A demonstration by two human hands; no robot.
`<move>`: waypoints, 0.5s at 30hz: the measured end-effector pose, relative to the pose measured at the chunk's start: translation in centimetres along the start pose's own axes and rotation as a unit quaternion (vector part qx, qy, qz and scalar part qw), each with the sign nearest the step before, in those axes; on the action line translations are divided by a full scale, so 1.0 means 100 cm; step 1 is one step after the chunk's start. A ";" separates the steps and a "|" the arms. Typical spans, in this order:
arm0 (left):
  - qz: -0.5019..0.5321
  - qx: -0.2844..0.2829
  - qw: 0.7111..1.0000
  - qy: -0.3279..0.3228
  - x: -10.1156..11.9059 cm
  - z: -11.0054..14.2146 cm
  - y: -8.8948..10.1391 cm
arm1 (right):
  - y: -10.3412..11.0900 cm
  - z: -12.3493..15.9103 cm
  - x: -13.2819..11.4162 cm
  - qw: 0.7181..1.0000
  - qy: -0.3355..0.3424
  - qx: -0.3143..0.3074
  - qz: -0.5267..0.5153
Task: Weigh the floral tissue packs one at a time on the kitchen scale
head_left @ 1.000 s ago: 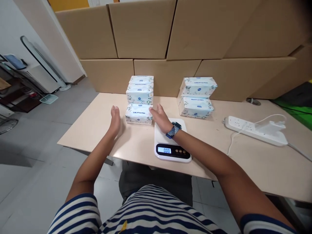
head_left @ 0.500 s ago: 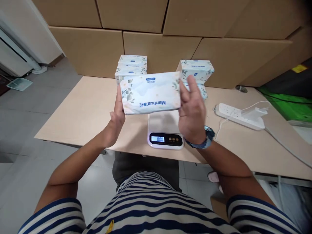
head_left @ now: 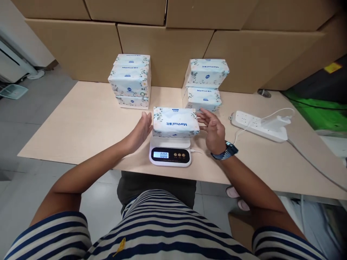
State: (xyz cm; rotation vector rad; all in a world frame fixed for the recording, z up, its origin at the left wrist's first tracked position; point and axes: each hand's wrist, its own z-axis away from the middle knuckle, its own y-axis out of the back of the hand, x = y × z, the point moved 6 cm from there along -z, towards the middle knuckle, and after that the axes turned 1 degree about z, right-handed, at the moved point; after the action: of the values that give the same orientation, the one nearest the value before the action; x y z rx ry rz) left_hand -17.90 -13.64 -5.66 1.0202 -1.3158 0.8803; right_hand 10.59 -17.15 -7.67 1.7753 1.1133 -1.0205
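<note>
A tissue pack [head_left: 175,122], white with pale blue and flower print, is over the plate of a white digital scale [head_left: 170,143]; the frames do not settle whether its weight rests there. The lit display [head_left: 161,155] reads 0.00. My left hand [head_left: 141,131] is beside the pack's left end, a small gap between them, its fingers stretched out. At the other end, my right hand [head_left: 214,131] has its fingers spread, with the fingertips at or almost against the wrapper. Neither hand grips the pack.
Similar tissue packs are piled in a left stack [head_left: 130,81] and a right stack [head_left: 205,83] behind the scale. Cardboard boxes [head_left: 165,54] form a wall along the table's back. A power strip [head_left: 257,125] with a plugged-in charger and cables lies on the right.
The tissue pack has come down from in front of my chest to the scale. Both hands have loosened from its ends. The view has shifted, showing more of both stacks.
</note>
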 end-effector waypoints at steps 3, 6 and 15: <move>0.001 0.044 0.999 0.024 -0.021 -0.019 0.013 | 0.008 -0.002 0.005 0.997 0.065 -0.025 0.035; -0.036 0.088 0.995 -0.041 -0.032 -0.035 0.022 | 0.012 0.001 0.012 0.995 0.077 -0.024 0.064; -0.025 0.048 0.994 -0.093 -0.058 -0.031 0.015 | 0.004 0.022 0.004 0.995 0.084 -0.039 0.023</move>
State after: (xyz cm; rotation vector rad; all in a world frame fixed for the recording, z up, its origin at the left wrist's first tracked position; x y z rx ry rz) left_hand -18.67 -9.92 -11.25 1.2294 -1.4071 0.8320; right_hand 10.62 -19.14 -8.76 1.8411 1.1928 -0.8004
